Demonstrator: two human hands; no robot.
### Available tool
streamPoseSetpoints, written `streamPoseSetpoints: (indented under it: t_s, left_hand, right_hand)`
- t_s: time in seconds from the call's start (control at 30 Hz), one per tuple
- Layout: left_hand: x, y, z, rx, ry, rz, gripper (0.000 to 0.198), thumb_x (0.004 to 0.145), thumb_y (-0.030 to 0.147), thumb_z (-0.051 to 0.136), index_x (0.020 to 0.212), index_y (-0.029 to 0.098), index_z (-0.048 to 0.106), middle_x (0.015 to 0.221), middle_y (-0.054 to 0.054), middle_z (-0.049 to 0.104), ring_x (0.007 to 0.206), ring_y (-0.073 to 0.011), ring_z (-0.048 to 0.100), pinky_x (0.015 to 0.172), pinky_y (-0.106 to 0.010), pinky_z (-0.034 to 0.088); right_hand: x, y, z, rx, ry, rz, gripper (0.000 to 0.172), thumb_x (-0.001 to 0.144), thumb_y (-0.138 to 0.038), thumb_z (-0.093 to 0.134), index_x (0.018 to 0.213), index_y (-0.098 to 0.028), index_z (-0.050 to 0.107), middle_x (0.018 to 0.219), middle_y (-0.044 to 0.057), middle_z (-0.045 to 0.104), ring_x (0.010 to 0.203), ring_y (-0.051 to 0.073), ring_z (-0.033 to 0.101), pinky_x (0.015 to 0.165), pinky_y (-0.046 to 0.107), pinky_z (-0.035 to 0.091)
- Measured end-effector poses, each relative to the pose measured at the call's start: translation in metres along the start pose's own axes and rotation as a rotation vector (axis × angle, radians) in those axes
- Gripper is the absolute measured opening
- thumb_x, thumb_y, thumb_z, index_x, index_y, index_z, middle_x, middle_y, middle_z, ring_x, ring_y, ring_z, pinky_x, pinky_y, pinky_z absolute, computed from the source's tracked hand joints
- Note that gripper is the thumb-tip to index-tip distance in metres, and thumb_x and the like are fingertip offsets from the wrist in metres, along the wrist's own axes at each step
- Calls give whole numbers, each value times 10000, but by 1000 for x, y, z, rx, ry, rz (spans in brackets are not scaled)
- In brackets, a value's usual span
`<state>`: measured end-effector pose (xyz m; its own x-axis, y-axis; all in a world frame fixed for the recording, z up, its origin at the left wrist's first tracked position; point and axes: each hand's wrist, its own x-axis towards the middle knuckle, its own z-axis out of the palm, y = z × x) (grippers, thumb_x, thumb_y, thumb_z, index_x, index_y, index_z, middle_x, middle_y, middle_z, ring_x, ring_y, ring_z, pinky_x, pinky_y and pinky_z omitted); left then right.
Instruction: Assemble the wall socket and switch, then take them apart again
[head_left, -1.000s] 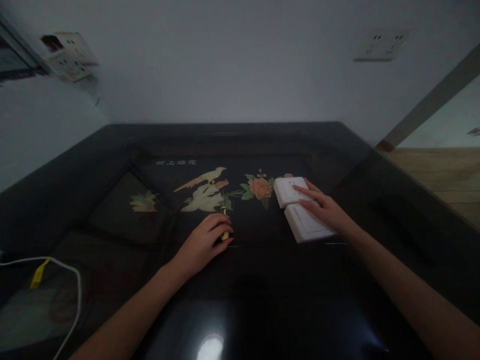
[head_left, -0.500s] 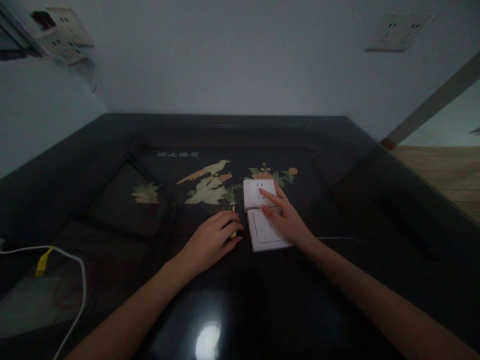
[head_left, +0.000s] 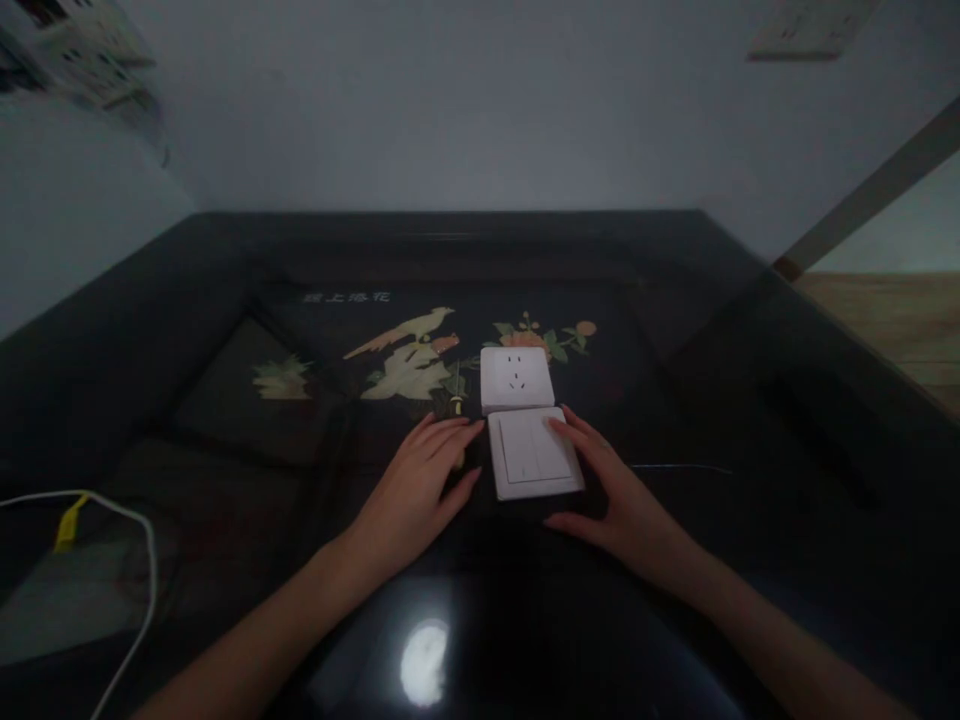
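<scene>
A white wall socket [head_left: 516, 376] and, just below it, a white two-rocker wall switch [head_left: 536, 450] lie face up on the dark glossy tabletop. My right hand [head_left: 611, 490] is at the switch's right side, fingers apart, with a fingertip at its upper right corner and the thumb below it. My left hand [head_left: 424, 475] rests to the left of the switch, fingers stretched and thumb apart. Beneath it lies a thin tool with yellow parts [head_left: 457, 405], perhaps a screwdriver; the hand hides most of it.
The black table [head_left: 480, 600] has bird and flower inlay. A white cable [head_left: 152, 575] with a yellow tag [head_left: 69, 524] curves along the left. Wall sockets [head_left: 814, 28] are mounted on the wall behind, and a thin wire [head_left: 681, 466] lies at right.
My right hand has left the socket's face and moved down to the right edge of the switch, its thumb spreading away. My left fingers have straightened. The view has tilted slightly downward.
</scene>
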<state>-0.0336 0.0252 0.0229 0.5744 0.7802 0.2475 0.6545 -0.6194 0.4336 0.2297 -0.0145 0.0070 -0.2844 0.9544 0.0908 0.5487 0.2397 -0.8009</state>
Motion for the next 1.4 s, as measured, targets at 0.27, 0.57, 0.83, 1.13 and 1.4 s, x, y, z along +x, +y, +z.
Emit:
streamPoseSetpoints:
  t_s: [0.27,0.57,0.83,1.13,1.4]
  left_hand:
    - [-6,11,8,62,-54,93,503,982,166,428,1473,136,321,1514,-176,442,1425,-266,393,1179,-600,282]
    - [-13,25,-1,-336,83,47,689,946,485,527,1533,296,218,1587,-118,294,1463,-318,294,1186,-558,290]
    - [-18,48,1,-578,194,-140,684,844,645,587,1419,347,367,1497,-101,295,1405,-358,326,1095,-557,408]
    - [-17,58,-6,-927,89,-311,703,787,667,648,1363,362,386,1304,-81,514,1081,-281,632,836,-412,614]
    - [-18,59,3,-1045,83,-382,736,798,559,712,1367,335,302,1056,-33,642,896,-222,681,730,-348,626]
  right_hand:
    - [1,0,9,-74,40,10,676,853,-183,626,1473,-344,408,1588,85,340,1436,294,364,1131,584,346]
    - [-11,-28,4,296,30,124,611,865,-349,673,1436,-354,457,1496,60,498,1361,289,481,1104,584,393]
    - [-22,-46,13,445,-69,149,630,855,-420,678,1429,-311,442,1464,85,530,1299,276,543,1069,561,446]
    - [-22,-51,17,381,-138,110,669,853,-434,681,1444,-285,406,1365,106,612,1152,260,645,933,488,556]
    - [-17,-48,8,153,-204,42,768,788,-605,684,1412,-211,473,1143,123,720,938,260,711,798,442,590]
